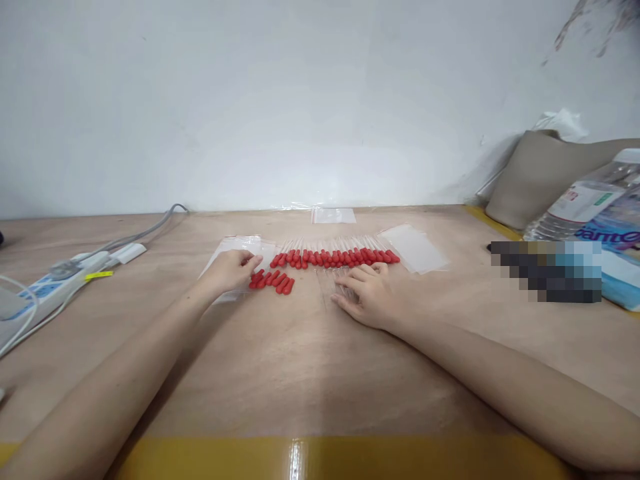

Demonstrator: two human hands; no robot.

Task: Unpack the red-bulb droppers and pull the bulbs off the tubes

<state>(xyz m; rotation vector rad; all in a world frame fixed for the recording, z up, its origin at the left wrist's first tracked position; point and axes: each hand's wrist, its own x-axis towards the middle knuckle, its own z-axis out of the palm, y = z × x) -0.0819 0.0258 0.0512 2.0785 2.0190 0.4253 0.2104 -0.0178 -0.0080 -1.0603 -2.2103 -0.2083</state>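
Observation:
My left hand (pixel 233 268) is at the left end of a small group of loose red rubber bulbs (pixel 273 279), fingers loosely bent and apart, the nearest bulb by its fingertips. My right hand (pixel 369 293) rests low over several thin clear glass tubes (pixel 327 283), its fingers spread and touching or just above them; the palm hides part of the tubes. Behind both hands lies a long row of droppers, their red bulbs (pixel 335 257) toward me and their clear stems (pixel 330 243) pointing to the wall. Neither hand visibly holds anything.
Clear plastic zip bags lie left (pixel 240 245), right (pixel 415 250) and at the back (pixel 334 216). A white power strip (pixel 75 270) with cables is at the left. A plastic bottle (pixel 580 203), a grey-brown object (pixel 530 173) and a blue pack (pixel 623 280) stand right. Yellow tape (pixel 320 460) lines the front edge.

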